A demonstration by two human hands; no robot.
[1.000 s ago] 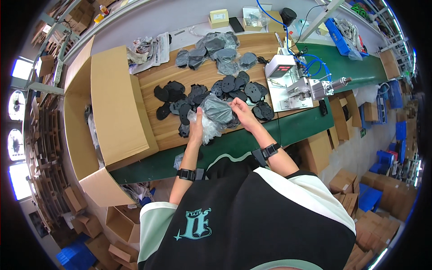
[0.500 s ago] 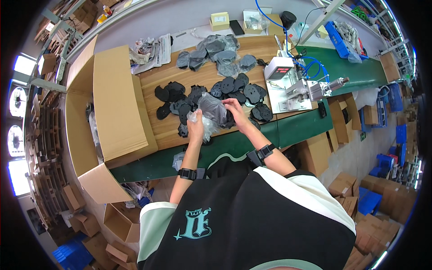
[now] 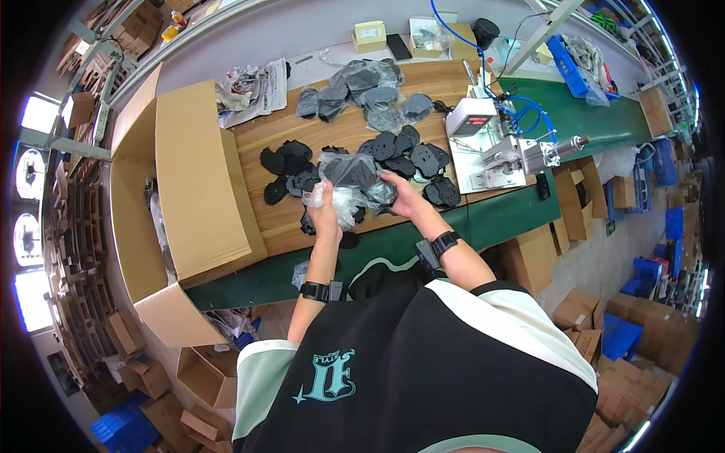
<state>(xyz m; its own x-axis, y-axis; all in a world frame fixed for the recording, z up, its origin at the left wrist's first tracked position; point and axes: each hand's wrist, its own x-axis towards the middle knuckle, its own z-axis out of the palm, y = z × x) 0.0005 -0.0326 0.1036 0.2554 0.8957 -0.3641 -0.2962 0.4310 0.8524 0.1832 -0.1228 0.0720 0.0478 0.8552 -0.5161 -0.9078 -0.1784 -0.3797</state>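
Note:
A clear plastic bag (image 3: 350,173) with dark flat parts inside is stretched between my two hands, over the near part of the wooden board. My left hand (image 3: 325,217) is closed on the bag's bunched, whitish near-left end. At the bag's right side, my right hand (image 3: 404,195) grips its edge, thumb on top and the other fingers partly hidden. Loose black flat parts (image 3: 290,158) lie left of the bag, and more black parts (image 3: 427,159) lie to its right. Beyond them are several bagged dark parts (image 3: 383,97).
A large open cardboard box (image 3: 198,174) stands at the left edge of the green-topped table (image 3: 498,219). On the right sits a metal fixture (image 3: 495,162) with a white display box (image 3: 472,118) and blue air hoses. Newspapers (image 3: 260,94), a phone (image 3: 398,46) and small boxes line the back.
The bag has gone from bunched and upright to spread out lower and wider. My right hand has moved slightly right and nearer; my left has shifted slightly left and nearer.

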